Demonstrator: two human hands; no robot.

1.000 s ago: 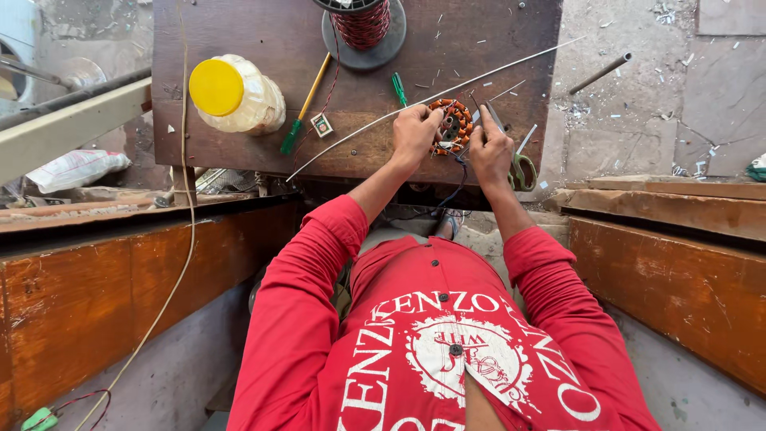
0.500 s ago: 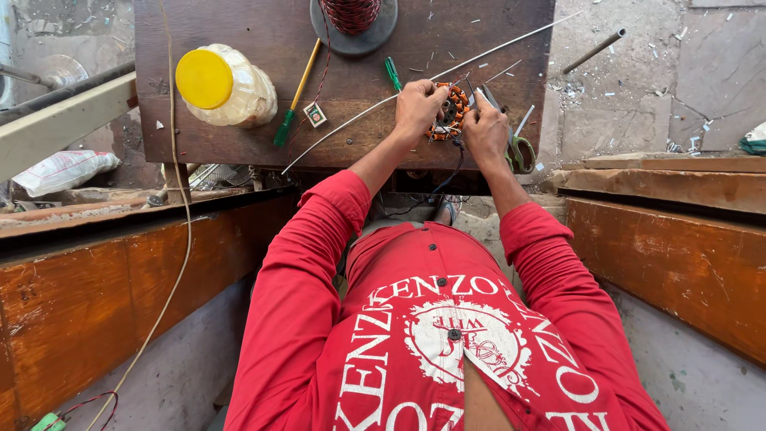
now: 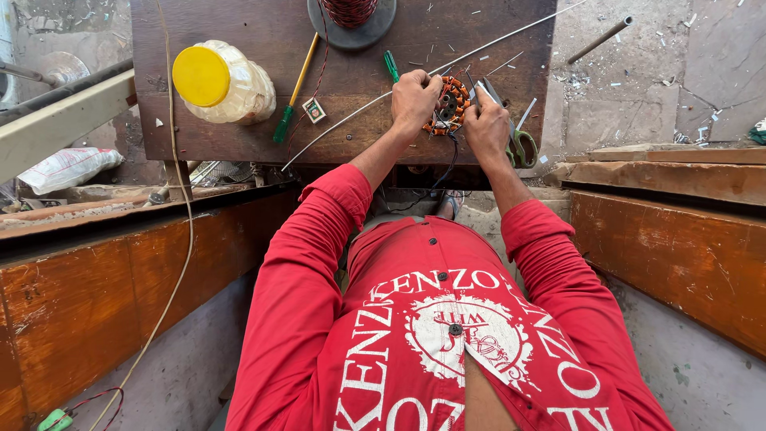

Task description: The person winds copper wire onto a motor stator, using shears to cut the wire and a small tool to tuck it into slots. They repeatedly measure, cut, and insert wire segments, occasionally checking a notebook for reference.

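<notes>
A round motor stator (image 3: 449, 103) wound with copper wire rests on the dark wooden board (image 3: 239, 136). My left hand (image 3: 415, 101) grips its left side. My right hand (image 3: 487, 125) holds its right side, fingers curled against the windings. Black leads hang from the stator down over the board's front edge. Both arms wear red sleeves.
On the board lie a plastic jar with a yellow lid (image 3: 221, 81), a green-handled screwdriver (image 3: 293, 92), a second green screwdriver (image 3: 391, 65), a small box (image 3: 314, 110), green-handled scissors (image 3: 517, 137), a long thin rod (image 3: 335, 132) and a spool of red wire (image 3: 351, 16). Orange wooden planks (image 3: 678, 247) flank me.
The view has tilted slightly, so the board sits higher in frame. Both hands stay on the stator with small finger shifts.
</notes>
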